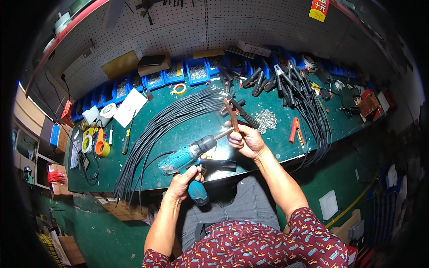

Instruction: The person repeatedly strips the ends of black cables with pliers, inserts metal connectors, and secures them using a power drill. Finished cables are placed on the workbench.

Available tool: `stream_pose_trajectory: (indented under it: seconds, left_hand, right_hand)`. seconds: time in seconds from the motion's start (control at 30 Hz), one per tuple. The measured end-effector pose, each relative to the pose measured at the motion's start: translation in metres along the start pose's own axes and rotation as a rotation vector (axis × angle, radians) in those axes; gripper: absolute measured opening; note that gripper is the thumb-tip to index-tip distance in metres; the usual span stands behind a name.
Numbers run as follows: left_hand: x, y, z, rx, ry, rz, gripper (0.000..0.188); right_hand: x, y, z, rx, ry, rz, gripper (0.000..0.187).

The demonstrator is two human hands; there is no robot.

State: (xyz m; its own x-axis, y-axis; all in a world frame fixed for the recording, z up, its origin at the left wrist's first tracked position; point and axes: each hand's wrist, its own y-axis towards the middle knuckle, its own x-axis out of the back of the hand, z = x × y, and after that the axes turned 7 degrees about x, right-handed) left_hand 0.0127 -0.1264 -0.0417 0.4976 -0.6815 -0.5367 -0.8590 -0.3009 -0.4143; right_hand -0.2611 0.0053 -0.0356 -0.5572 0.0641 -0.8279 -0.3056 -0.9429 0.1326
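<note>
My left hand [182,184] is wrapped round the grip of a teal and black cordless drill [178,160], its nose pointing right and away from me. The bit [223,133] reaches to my right hand [248,141]; I cannot tell whether it touches metal there. Pinched in my right fingers is a copper-coloured clamp [232,115], partly hidden by them. Behind that hand lies a black ribbed handle [250,118]. Just right of it is a heap of small silvery screws [267,121]. A bundle of black cables [165,117] curves across the green bench on the left.
Blue bins [197,75] of small parts line the bench's back. More black cables [315,120] with black-handled clamps lie right, near a red-handled clamp [294,129]. Left are a screwdriver [126,142], an orange tape roll [103,148] and white paper [130,108]. The bench edge crosses before my lap.
</note>
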Motion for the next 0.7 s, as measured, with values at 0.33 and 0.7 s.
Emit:
stream_pose_trajectory:
  seconds: [0.33, 0.7]
  left_hand:
    - [-0.0044, -0.0023, -0.0057, -0.013, 0.077, -0.029, 0.032]
    - [-0.0025, -0.0001, -0.0001, 0.005, 0.018, -0.009, 0.033]
  right_hand:
    - [-0.0082, -0.0022, 0.0005, -0.063, -0.019, -0.039, 0.033]
    - [-0.0079, -0.0039, 0.0004, -0.085, 0.006, -0.043, 0.034]
